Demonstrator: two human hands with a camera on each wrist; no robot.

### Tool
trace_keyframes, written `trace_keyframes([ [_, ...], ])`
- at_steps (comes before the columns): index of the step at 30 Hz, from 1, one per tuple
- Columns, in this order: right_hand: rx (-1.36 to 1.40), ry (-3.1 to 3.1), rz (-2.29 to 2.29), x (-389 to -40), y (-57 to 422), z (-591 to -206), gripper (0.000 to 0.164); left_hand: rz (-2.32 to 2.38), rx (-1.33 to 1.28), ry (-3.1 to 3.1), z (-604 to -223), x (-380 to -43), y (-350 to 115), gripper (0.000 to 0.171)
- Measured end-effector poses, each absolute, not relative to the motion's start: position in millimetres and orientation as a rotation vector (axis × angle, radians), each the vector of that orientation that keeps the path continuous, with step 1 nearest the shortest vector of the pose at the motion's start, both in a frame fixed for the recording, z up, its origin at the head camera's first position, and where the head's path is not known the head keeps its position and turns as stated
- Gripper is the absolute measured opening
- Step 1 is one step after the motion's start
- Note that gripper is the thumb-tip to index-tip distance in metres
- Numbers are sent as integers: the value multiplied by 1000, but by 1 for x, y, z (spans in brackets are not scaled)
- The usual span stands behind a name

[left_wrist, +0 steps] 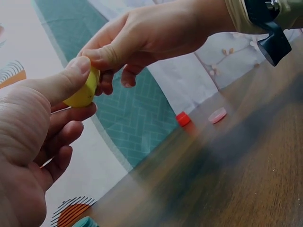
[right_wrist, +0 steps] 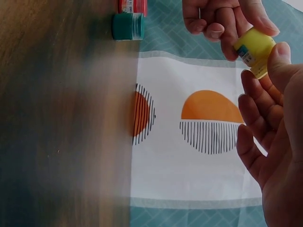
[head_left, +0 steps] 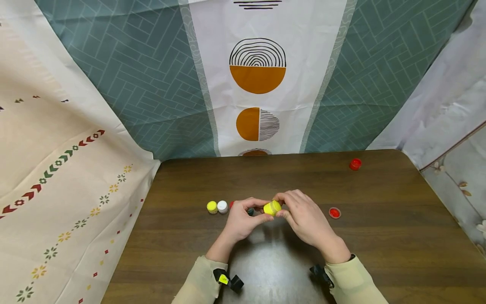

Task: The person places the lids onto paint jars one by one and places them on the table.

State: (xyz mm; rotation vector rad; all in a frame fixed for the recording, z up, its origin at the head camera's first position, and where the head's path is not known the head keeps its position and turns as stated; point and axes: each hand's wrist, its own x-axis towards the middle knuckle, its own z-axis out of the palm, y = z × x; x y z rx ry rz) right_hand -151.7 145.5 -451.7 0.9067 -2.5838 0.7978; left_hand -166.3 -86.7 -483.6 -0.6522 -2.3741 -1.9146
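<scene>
A small yellow paint pot is held above the table between both hands. My left hand pinches one end of it between thumb and fingers. On the other end, the thumb and fingers of my right hand grip the pot near its rim. A printed label shows on the pot's side in the right wrist view, where the pot is tilted. Behind the left hand stand a dark green pot and a red pot, both partly hidden in the head view.
Left of the hands, a second yellow pot and a white pot stand side by side. To the right lies a red disc with a pale rim, apparently a lid. Another red pot is near the wooden table's back edge.
</scene>
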Motion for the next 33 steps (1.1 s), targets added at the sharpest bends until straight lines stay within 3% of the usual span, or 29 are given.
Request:
trace_keyframes([
  [20, 896, -2469, 829, -153, 150, -447, 39, -1606, -749, -2467, -475, -167, -92, 36],
  [33, 610, -2538, 896, -147, 208, -454, 34, -1432, -627, -2628, -475, -180, -115, 38],
])
